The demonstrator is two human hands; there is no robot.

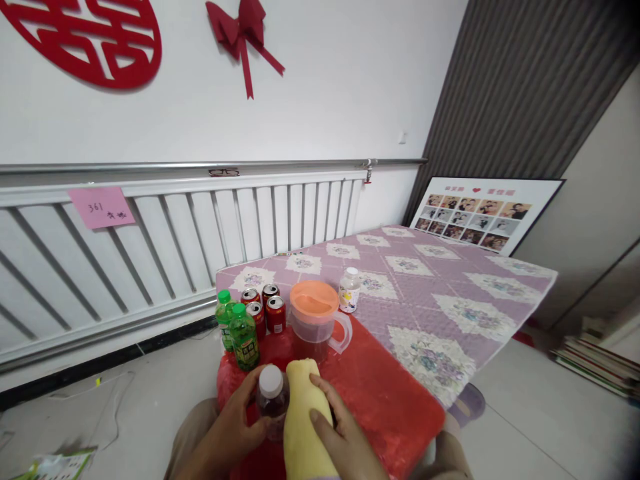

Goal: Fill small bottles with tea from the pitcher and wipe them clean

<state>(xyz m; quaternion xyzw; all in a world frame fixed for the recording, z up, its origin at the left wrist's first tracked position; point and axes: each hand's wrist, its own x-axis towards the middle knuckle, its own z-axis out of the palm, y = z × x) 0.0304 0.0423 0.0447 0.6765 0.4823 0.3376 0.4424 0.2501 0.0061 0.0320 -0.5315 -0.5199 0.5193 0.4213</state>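
Note:
My left hand (242, 415) is closed around a clear plastic bottle (273, 408) with a white cap and dark contents, upright at the near edge of a red cover. My right hand (341, 427) grips a long, smooth yellow thing (303, 417) shaped like a bottle, with a narrow rounded top; its kind is unclear and its lower end runs out of view. The two held things are side by side. Just beyond them stands a clear pitcher (309, 332) with an orange lid and a handle on its right.
Two green-capped bottles (245, 343) and several red drink cans (275, 315) stand left of the pitcher. A small white-capped bottle (349, 293) is behind its handle. The red cover (385, 393) adjoins a lilac quilted cloth (417, 293). A radiator (200, 227) lines the wall.

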